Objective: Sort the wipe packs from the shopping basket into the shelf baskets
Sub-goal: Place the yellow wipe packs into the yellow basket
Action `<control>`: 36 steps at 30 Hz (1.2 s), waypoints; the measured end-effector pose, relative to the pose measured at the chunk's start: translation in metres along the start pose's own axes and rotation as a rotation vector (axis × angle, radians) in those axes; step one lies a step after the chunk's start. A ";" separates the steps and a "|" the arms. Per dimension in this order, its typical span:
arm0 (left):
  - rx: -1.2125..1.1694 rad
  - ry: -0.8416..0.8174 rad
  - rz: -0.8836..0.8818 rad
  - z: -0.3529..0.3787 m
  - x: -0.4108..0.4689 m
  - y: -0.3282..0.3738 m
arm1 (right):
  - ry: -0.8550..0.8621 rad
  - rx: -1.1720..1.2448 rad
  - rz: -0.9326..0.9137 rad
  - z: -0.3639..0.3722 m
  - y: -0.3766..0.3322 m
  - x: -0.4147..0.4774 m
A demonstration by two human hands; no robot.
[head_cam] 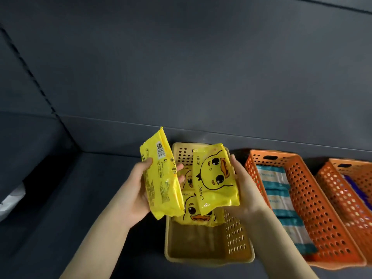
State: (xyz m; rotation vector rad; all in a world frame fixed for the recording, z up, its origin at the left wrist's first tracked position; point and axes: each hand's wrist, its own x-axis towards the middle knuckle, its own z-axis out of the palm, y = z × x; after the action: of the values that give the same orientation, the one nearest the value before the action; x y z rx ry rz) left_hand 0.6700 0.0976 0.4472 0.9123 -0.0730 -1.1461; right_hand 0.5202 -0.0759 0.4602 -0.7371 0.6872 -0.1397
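Note:
My left hand (138, 190) grips a yellow wipe pack (161, 178) with its printed back and barcode toward me, held upright at the left rim of the yellow shelf basket (209, 256). My right hand (244, 188) holds a second yellow duck-face pack (216, 178) from behind, tilted above the same basket. Inside the basket lie more yellow duck packs (198, 215), partly hidden by the two held packs. The shopping basket is out of view.
An orange basket (314, 208) to the right holds white-and-teal wipe packs (279, 200). A further orange basket (346, 198) at the far right holds blue-purple packs (360, 196). All stand on a dark shelf (80, 218) with a dark back wall. Something white shows at the left edge (10, 200).

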 end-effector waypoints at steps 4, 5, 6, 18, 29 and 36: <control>0.099 0.092 -0.023 -0.011 0.002 0.001 | 0.143 -0.225 -0.018 -0.008 -0.001 -0.004; 0.122 0.108 -0.027 -0.013 0.003 0.001 | 0.164 -0.248 -0.016 -0.008 0.000 -0.004; 0.153 0.120 -0.037 -0.013 0.003 0.000 | 0.193 -0.275 -0.019 -0.008 0.000 -0.004; 0.299 0.236 -0.079 -0.028 0.001 0.000 | 0.413 -0.493 -0.296 -0.009 0.012 -0.004; 0.235 0.329 -0.079 -0.035 -0.004 -0.006 | 0.320 -0.970 -0.122 -0.011 0.038 -0.037; 0.207 0.333 -0.107 -0.027 0.001 -0.012 | 0.117 -1.838 0.128 -0.002 0.034 -0.022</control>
State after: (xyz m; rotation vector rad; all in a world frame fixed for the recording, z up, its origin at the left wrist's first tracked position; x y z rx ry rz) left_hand 0.6748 0.1119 0.4214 1.2942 0.1330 -1.0839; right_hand 0.4978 -0.0441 0.4488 -2.4291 0.8661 0.6903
